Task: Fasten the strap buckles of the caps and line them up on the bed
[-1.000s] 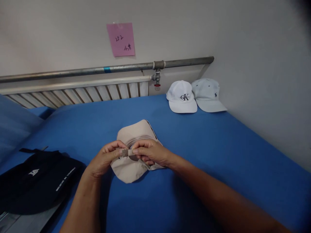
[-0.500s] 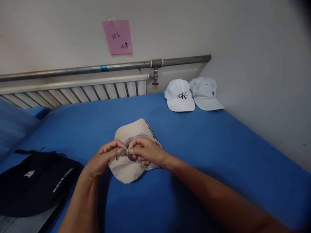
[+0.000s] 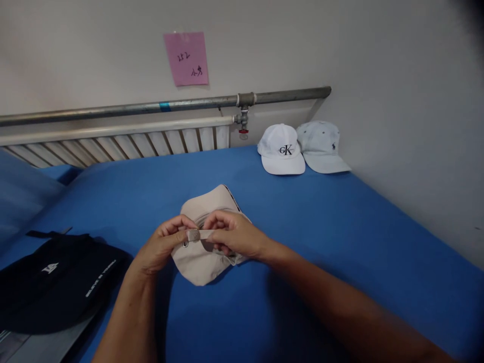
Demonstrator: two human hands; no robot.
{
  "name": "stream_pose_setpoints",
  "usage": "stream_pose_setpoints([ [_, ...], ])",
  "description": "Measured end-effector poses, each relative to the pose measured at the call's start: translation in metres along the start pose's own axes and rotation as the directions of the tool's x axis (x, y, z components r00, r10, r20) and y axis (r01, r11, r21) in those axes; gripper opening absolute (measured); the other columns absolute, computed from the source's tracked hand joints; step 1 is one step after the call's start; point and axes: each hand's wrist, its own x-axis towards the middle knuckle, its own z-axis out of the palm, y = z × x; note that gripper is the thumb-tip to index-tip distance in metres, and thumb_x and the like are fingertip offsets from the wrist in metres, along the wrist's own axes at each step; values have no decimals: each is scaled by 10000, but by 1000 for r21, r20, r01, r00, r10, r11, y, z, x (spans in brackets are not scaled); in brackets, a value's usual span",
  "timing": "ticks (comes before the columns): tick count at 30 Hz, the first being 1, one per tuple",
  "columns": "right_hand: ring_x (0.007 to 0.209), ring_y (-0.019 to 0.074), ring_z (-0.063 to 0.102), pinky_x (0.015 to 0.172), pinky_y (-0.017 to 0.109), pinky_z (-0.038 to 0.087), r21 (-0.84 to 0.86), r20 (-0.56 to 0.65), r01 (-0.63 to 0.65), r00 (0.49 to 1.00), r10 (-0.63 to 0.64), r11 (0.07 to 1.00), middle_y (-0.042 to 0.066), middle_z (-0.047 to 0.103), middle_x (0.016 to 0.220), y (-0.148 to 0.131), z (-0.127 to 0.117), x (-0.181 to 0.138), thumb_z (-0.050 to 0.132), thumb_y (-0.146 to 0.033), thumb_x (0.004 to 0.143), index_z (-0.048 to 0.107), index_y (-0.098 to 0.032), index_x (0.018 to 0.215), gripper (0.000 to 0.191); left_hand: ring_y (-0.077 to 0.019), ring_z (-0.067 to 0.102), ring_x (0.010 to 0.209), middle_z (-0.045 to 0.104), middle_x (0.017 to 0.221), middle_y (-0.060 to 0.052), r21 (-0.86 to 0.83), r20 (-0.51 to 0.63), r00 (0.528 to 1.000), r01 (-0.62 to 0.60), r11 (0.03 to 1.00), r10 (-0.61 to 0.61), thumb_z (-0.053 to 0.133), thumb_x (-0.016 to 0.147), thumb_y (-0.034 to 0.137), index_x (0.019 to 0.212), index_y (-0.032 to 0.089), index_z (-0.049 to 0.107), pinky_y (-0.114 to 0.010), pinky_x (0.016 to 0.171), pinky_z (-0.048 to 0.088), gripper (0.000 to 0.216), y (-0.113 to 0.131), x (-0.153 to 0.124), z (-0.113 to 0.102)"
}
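Note:
A beige cap point(image 3: 206, 264) lies on the blue-covered surface point(image 3: 321, 227) in front of me, its adjuster strap point(image 3: 206, 234) and buckle point(image 3: 194, 235) lifted between my hands. My left hand point(image 3: 161, 244) is closed, thumb and fingers pinching the strap at the buckle's left side. My right hand point(image 3: 238, 234) pinches the strap just right of the buckle, its other fingers curled over the cap's opening. A short length of strap shows between the buckle and my right thumb.
At the left lies a dark navy cap point(image 3: 56, 282) with white lettering. A white cap point(image 3: 282, 151) and a pale blue cap point(image 3: 321, 146) stand side by side at the back by the wall. Behind the surface run a radiator point(image 3: 166, 141) and a metal pipe point(image 3: 113, 111).
My right hand has slid slightly right along the strap, away from the buckle, so more strap shows between them. My left hand keeps its pinch. The whole view has shifted a little.

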Motion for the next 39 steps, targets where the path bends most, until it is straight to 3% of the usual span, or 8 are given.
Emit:
stream_pose_setpoints([
  [7,475,56,473,402,149,380,-11,49,56,997,-56,998,-70,541,586,3,4,0,589,-111,705,556,-198,819,147,-124,629,587,710,707,-18,22,85,995,46,999,-48,792,689,284,790,177,678,-205,554,449,186,-4,-1,-2],
  [14,538,66,506,435,154,346,-239,-13,44,999,-48,970,-40,578,667,-10,-1,-9,594,-129,740,585,-206,915,192,-85,579,543,672,653,7,24,54,999,-4,1000,2,800,679,291,771,164,691,-175,529,418,191,-3,-1,-3],
  [21,606,71,528,538,174,400,-159,116,148,985,-130,976,-51,561,676,-9,3,-9,580,-119,775,556,-203,875,133,-118,615,585,691,703,-17,37,98,995,32,999,-35,777,713,291,773,165,671,-205,553,441,175,-5,-3,-2],
  [26,601,85,510,522,192,379,-324,61,143,990,-131,935,-42,572,689,-13,-1,-13,589,-159,773,576,-206,933,166,-105,598,559,675,668,-3,36,54,998,23,999,-25,805,674,292,768,163,679,-197,541,437,203,-4,-4,-3],
  [29,555,81,490,495,192,359,-308,76,114,993,-96,945,-50,557,659,-13,-3,-14,559,-132,771,564,-205,938,183,-105,598,561,680,678,-8,46,55,998,29,999,-32,795,689,303,778,164,687,-198,541,437,198,-3,-4,-2],
  [35,700,97,553,632,214,427,-313,84,220,975,-204,924,-30,587,753,-12,2,-14,544,-101,801,571,-198,874,125,-96,598,570,688,677,-7,64,81,997,14,998,-19,794,696,302,752,161,696,-186,555,437,181,-3,-4,-1],
  [39,656,88,521,595,207,405,-337,98,248,969,-228,908,-42,556,719,-16,1,-16,534,-87,795,574,-199,867,139,-110,616,584,699,695,-6,52,56,998,9,999,-12,796,689,309,771,173,692,-200,565,453,190,-1,-6,-2],
])
